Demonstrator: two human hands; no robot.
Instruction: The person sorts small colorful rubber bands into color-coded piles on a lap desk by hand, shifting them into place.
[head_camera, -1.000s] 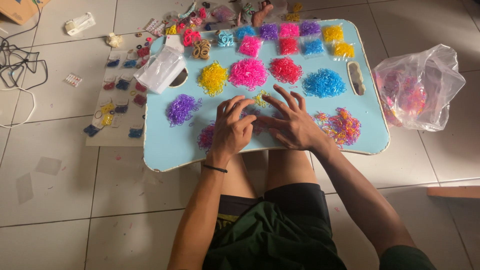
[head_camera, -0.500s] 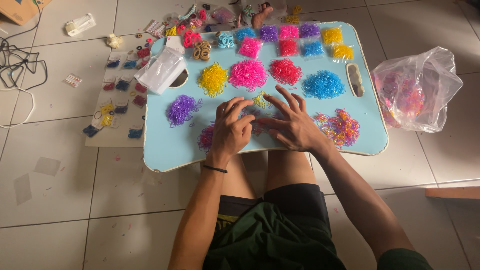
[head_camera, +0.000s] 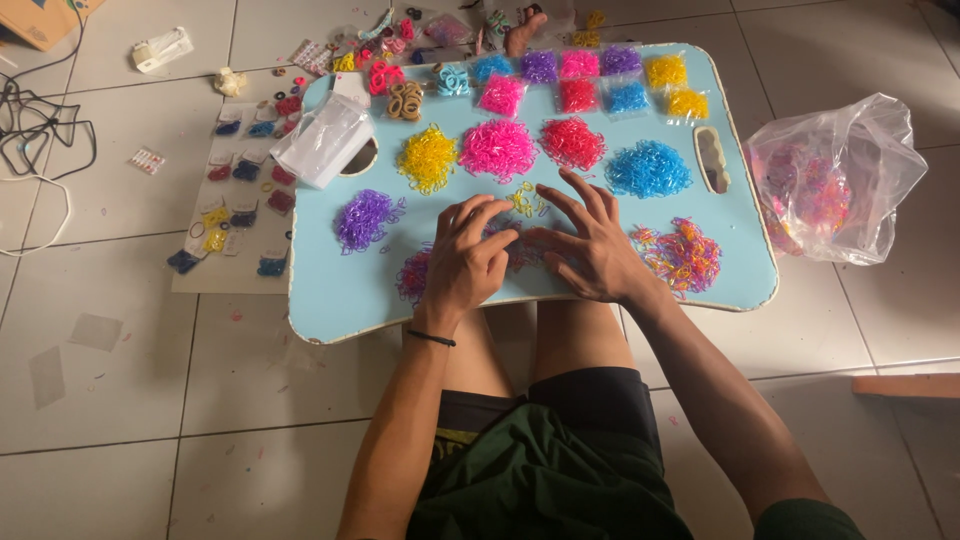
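A mixed pile (head_camera: 520, 250) of small rubber bands lies near the front edge of a light blue tray (head_camera: 340, 300), and both hands rest on it, so most of the pile is hidden. The left hand (head_camera: 465, 262) lies palm down with bent fingers (head_camera: 478, 215), and the right hand (head_camera: 592, 250) lies just beside it with fingers spread; their fingertips almost meet over the pile, but whether any band is pinched between them cannot be told. A thin black band sits on the left wrist. Just beyond the fingertips are a few yellow bands (head_camera: 524, 199). To the right of the right hand lies a second mixed heap (head_camera: 685, 255) (mostly pink and orange), and to the left a purple heap (head_camera: 363, 218). Farther back stand four sorted heaps in a row: yellow (head_camera: 427, 157), pink (head_camera: 497, 149), red (head_camera: 572, 142) and blue (head_camera: 648, 168). Behind them, along the far edge, small packets (head_camera: 580, 80) of bands lie in two rows. A clear bag (head_camera: 322, 140) rests on the left back corner of the tray. On the tiled floor to the right sits a big plastic bag (head_camera: 840, 180) with coloured bands inside, and to the left is a sheet with little packs (head_camera: 240, 190).
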